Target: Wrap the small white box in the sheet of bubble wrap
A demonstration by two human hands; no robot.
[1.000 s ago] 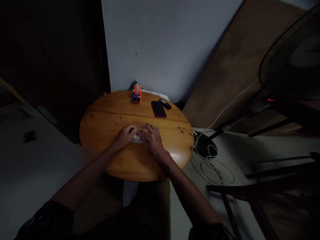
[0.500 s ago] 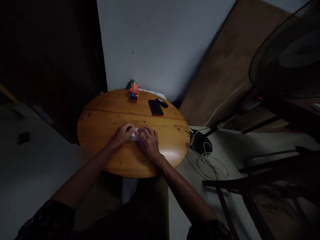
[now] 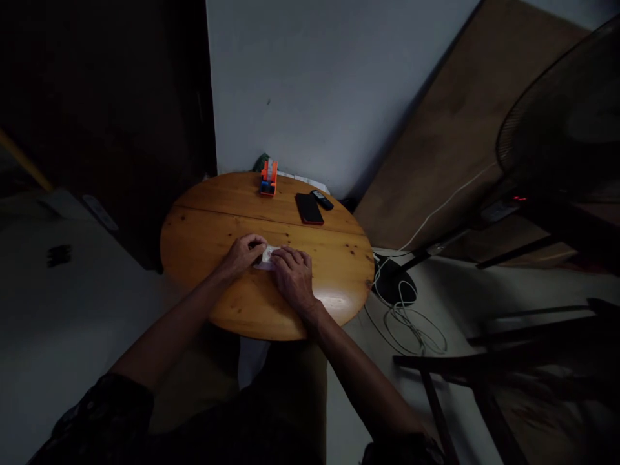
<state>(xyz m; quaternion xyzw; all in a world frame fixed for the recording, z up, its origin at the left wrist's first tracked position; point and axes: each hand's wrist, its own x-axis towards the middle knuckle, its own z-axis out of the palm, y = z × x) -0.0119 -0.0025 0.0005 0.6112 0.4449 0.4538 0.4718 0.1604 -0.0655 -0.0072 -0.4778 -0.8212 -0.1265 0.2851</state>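
A small white piece, perhaps paper or a packet, lies on the round wooden table between my hands. My left hand is curled at its left end, thumb and forefinger pinched on the edge. From the right, my right hand rests over the other end with bent fingers pressed on it. The fingers cover part of the piece, so its exact kind cannot be made out.
Toward the back of the table stand an orange tape dispenser, a dark phone-like slab with a red edge and a small black handset or remote. On the right are a fan, coiled cable and dark wooden furniture.
The right fingers have shifted slightly right, and more of the white piece shows between the hands. The whole view has moved a little, so the table appears further right.
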